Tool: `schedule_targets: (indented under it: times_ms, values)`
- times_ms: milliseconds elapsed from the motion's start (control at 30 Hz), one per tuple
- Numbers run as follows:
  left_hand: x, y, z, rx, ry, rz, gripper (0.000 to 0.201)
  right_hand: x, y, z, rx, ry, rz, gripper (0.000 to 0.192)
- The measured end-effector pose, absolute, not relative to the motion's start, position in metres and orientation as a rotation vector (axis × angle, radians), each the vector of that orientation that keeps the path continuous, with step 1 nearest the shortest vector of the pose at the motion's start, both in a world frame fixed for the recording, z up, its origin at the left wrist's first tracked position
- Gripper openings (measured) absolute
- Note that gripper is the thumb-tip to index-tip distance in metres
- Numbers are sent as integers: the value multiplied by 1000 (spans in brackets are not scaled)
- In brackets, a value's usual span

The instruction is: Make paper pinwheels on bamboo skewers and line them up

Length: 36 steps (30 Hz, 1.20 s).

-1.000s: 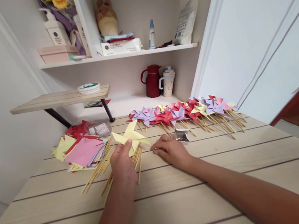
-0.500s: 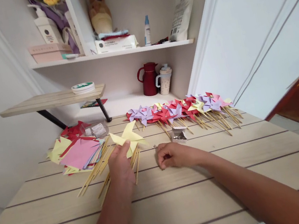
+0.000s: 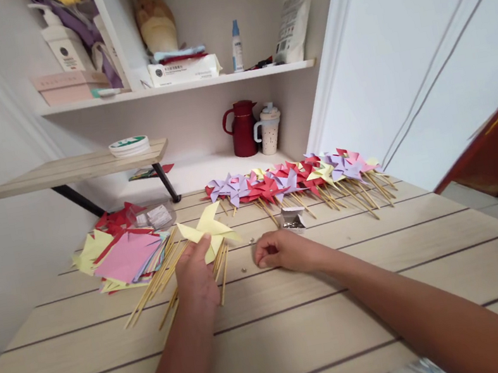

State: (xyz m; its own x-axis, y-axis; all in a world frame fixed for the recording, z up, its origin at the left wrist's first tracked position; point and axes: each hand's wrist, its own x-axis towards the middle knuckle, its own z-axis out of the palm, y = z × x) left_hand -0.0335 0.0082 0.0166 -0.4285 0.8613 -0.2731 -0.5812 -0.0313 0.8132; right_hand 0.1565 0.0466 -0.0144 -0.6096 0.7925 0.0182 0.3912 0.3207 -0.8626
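Spreading under everything, the pale planked wooden table (image 3: 386,252) keeps supplies within reach: flat coloured paper squares (image 3: 121,257) beside loose bamboo sticks (image 3: 159,279). The left hand (image 3: 198,279) pinches a folded yellow paper pinwheel (image 3: 208,229) just above those sticks. The right hand (image 3: 280,252) curls loosely near a small round metal pin (image 3: 243,270).

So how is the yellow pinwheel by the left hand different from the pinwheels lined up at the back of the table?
The yellow pinwheel is a single one, pressed down by the left hand; the row of pinwheels lies untouched at the table's far edge. The yellow pinwheel shows no stick of its own and lies over loose sticks; each in the row has a stick attached. It is all yellow; the row mixes red, purple, pink and yellow. Both are folded paper.
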Motion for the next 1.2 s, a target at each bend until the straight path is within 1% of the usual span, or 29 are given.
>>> schedule_targets:
  times_ms: [100, 267, 500, 633, 833, 1200]
  values:
    - [-35, 8, 16, 377, 1141, 1704, 14, 156, 45, -15, -1047, -2159, 1124, 12]
    - [-35, 8, 16, 374, 1100, 1700, 19, 151, 40, -19, -980, -2228, 861, 15]
    - [-35, 8, 14, 371, 1075, 1702, 21, 140, 38, -24, -949, -2272, 685, 24]
    - [-36, 7, 14, 377, 1066, 1701, 23, 140, 40, -28, -914, -2275, 692, 31]
    - [-34, 7, 17, 375, 1086, 1693, 24, 138, 43, -33, -946, -2307, 727, 26]
    - [-34, 7, 16, 377, 1082, 1698, 21, 137, 40, -28, -959, -2293, 758, 24]
